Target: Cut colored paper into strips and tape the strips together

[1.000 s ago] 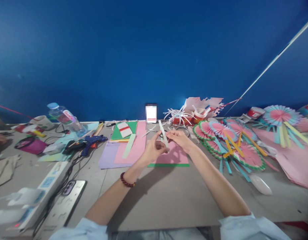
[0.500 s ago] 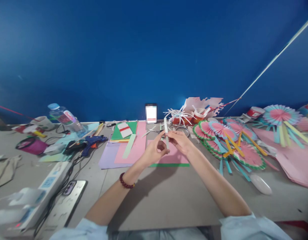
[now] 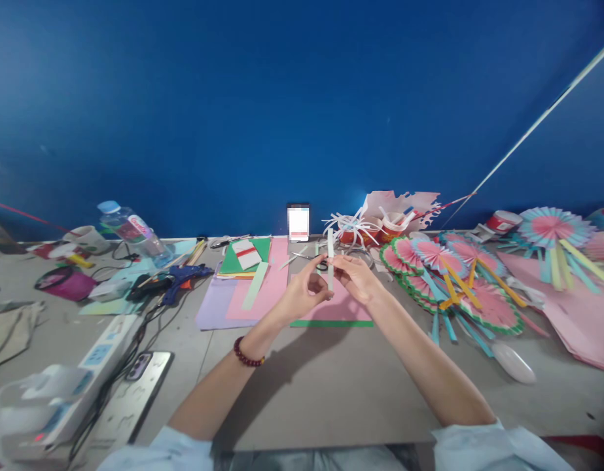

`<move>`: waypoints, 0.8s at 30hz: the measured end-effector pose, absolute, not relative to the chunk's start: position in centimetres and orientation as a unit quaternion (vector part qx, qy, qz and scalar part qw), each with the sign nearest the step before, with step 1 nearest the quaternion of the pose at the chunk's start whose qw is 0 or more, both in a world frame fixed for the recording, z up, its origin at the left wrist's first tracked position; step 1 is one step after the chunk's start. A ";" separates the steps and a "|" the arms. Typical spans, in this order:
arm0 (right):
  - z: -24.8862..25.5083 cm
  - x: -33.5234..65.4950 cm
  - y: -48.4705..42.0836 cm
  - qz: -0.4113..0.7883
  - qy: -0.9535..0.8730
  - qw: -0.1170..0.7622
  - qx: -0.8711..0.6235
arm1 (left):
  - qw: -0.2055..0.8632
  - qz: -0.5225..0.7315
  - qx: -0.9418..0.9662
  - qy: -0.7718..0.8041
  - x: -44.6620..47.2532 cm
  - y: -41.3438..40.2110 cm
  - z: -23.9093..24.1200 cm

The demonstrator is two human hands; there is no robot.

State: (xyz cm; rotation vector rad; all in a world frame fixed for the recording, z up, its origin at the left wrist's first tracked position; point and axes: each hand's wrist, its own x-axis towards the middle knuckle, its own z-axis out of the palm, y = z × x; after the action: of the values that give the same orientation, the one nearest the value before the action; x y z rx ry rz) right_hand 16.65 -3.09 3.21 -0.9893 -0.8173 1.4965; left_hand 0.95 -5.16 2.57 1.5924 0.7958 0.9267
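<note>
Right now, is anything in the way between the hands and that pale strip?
Nothing visible is: the fingers of the left hand and right hand are right at the pale strip, above the pink sheet.

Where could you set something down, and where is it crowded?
Main bare patch: gray tabletop bordered by the forearms, green-edged pink paper and front edge. A narrower one lies between smartphone and left forearm. Crowded: paper fans right; glue gun, cables left.
</note>
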 end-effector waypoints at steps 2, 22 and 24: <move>3.1 16.6 -3.0 0.627 -0.340 0.561 -0.420 | 0.542 0.387 0.667 0.335 0.9 -5.2 2.8; 2.8 15.9 -3.7 0.606 -0.416 0.541 -0.409 | 0.540 0.411 0.621 0.393 1.2 -4.8 3.0; 2.9 15.8 -3.9 0.612 -0.408 0.540 -0.409 | 0.536 0.413 0.618 0.399 1.3 -5.0 3.0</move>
State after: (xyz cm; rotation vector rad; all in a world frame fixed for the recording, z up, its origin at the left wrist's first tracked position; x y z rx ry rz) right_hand 15.84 -3.86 2.90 -0.9717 -0.9702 1.4561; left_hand 1.27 -4.96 3.03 1.4723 0.9500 0.9833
